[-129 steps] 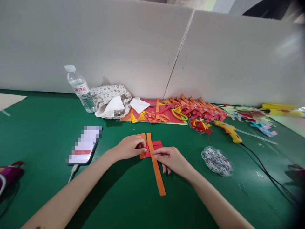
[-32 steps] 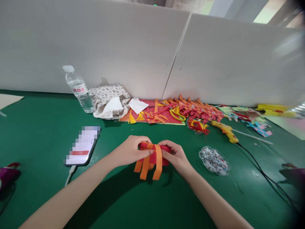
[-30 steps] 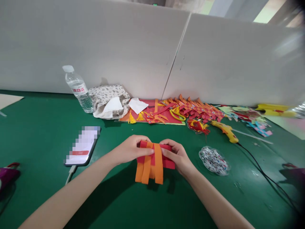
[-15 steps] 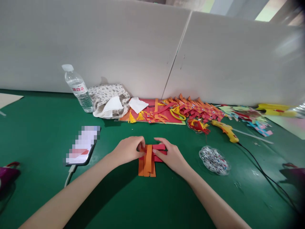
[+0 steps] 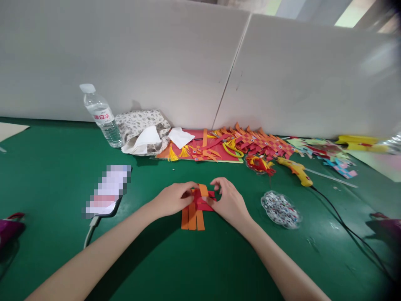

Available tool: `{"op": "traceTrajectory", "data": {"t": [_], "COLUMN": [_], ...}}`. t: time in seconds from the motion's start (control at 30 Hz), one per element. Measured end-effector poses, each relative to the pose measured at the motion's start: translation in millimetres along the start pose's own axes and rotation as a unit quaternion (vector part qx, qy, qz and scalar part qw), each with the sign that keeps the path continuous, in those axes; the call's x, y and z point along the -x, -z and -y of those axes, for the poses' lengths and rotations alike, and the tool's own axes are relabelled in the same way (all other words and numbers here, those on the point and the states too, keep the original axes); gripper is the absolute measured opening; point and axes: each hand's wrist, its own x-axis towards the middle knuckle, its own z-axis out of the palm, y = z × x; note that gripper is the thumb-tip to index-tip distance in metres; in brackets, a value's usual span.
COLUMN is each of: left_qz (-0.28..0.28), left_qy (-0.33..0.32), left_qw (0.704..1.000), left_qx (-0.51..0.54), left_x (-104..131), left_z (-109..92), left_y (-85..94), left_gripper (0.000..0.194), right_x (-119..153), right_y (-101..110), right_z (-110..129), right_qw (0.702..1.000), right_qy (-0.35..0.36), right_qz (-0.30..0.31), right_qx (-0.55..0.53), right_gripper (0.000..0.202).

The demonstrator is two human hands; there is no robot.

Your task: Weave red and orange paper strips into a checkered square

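Orange strips [image 5: 191, 219]: They lay on the green table [image 5: 200, 267], in the middle of the head view, with three ends pointing at the person.
Red strips [image 5: 200, 204]: They crossed the orange strips, and some ends stuck out to the right.
Left hand [image 5: 172, 198]: Its thumb and fingers bent over the left side of the strips; I could not tell if they pinched.
Right hand [image 5: 230, 205]: Its thumb touched a red strip; its pointing finger was up and apart, so the hand was unclenched.
Room in front: Plain green ran from the orange ends to the bottom of the view.
Room at the sides: Green lay between the left hand and the phone [image 5: 108, 188], and between the right hand and the pile of googly eyes [image 5: 281, 210].
Back edge: The table met the grey wall [image 5: 156, 54], with the water bottle [image 5: 102, 115] and woven paper fish [image 5: 260, 140] along it.
Middle strip: Half a second before, orange covered the middle; now red showed there, and an orange piece tipped back behind it.
Height: One second before, both hands held the strips up; now they were down flat.
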Motion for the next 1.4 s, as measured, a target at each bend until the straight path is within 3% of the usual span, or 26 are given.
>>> {"op": "traceTrajectory", "data": {"t": [0.2,0.4,0.63,1.0,1.27,1.4], "left_qz": [0.025,0.042,0.027,-0.011,-0.019,-0.019], "left_qy": [0.015,0.03,-0.001,0.013,0.016,0.01], "left_qw": [0.995,0.989,0.994,0.998,0.998,0.998], "left_qx": [0.09,0.14,0.108,0.056,0.056,0.053], "left_x": [-1.1,-1.8,-3.0,-3.3,-3.5,-3.5], "left_z": [6.8,7.2,13.7,9.5,12.6,13.0], "left_y": [1.9,5.5,4.9,-1.6,-3.6,-3.7], "left_gripper": [0.021,0.017,0.023,0.019,0.027,0.029], "right_x": [-3.2,-2.6,-4.2,-7.1,-1.3,-1.3], "right_y": [8.7,8.4,5.3,0.8,1.0,1.6], "right_z": [-6.6,-6.2,-5.7,-9.7,-1.6,1.4], "right_qw": [0.995,0.994,0.997,0.999,0.991,0.989], "right_qy": [0.012,0.026,0.022,0.021,0.114,0.146], "right_qz": [0.086,0.092,0.046,0.026,-0.021,-0.025], "right_qx": [0.049,0.051,0.056,-0.01,0.067,0.03], "right_gripper": [0.025,0.024,0.018,0.015,0.021,0.022]}}
